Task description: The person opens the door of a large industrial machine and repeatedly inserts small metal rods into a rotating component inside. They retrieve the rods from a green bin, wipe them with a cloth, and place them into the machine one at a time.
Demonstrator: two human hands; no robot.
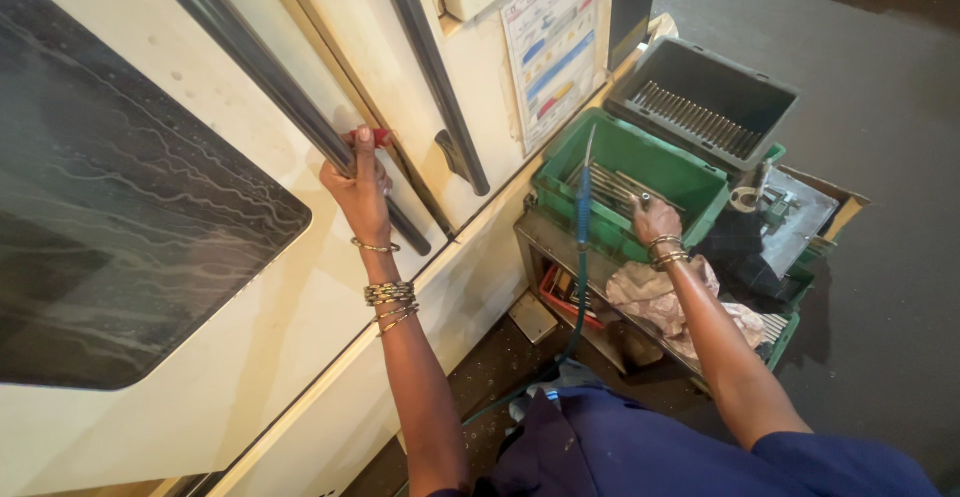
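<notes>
Machine door (200, 287) — hands (358, 189) gripping, rod (644, 198) half-hidden

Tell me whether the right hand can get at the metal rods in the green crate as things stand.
Probably yes. The right hand already hovers at the rim of the green crate, which is open on top, with the metal rods lying just beside it. Only the blue hose stands close by, and it does not cover them.

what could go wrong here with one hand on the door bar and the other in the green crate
1. The left hand grips the door bar while the right hand holds a metal rod over the green crate; attention is split, so the rod might slip.
2. The blue hose hangs between both arms and could snag.
</notes>
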